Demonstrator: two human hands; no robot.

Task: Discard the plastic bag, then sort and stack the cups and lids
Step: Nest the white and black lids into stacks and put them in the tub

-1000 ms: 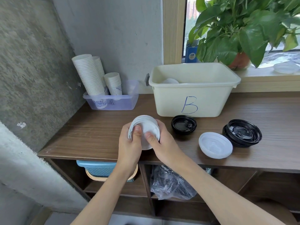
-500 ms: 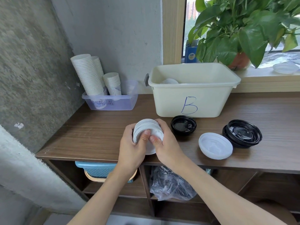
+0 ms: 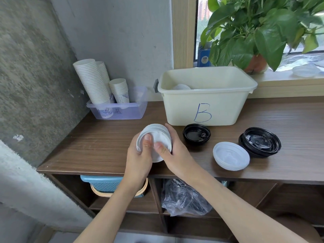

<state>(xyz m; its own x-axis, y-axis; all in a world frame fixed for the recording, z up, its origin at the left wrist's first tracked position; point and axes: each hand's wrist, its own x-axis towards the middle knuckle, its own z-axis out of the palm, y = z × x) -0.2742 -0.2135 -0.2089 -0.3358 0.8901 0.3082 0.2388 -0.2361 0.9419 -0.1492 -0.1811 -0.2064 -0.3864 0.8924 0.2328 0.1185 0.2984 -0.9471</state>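
A stack of white lids (image 3: pixel 158 135) is held on edge above the wooden shelf top, facing me. My left hand (image 3: pixel 138 158) grips its left side with the thumb on the front face. My right hand (image 3: pixel 175 155) grips its right side, thumb also on the face. On the shelf top lie a single black lid (image 3: pixel 196 135), a short stack of white lids (image 3: pixel 231 156) and a stack of black lids (image 3: pixel 260 142). Paper cups (image 3: pixel 92 81) stand stacked in a clear tray (image 3: pixel 121 112) at the back left. A crumpled plastic bag (image 3: pixel 184 199) sits in the shelf below.
A cream bin marked B (image 3: pixel 206 95) stands at the back centre with something white inside. A potted plant (image 3: pixel 254 32) fills the window sill at the right. A blue basket (image 3: pixel 105 185) sits under the shelf top. A concrete wall (image 3: pixel 35 85) bounds the left side.
Both hands kept hold of the white lid stack and shifted it slightly; the thumbs moved on its face. Nothing else on the shelf moved.
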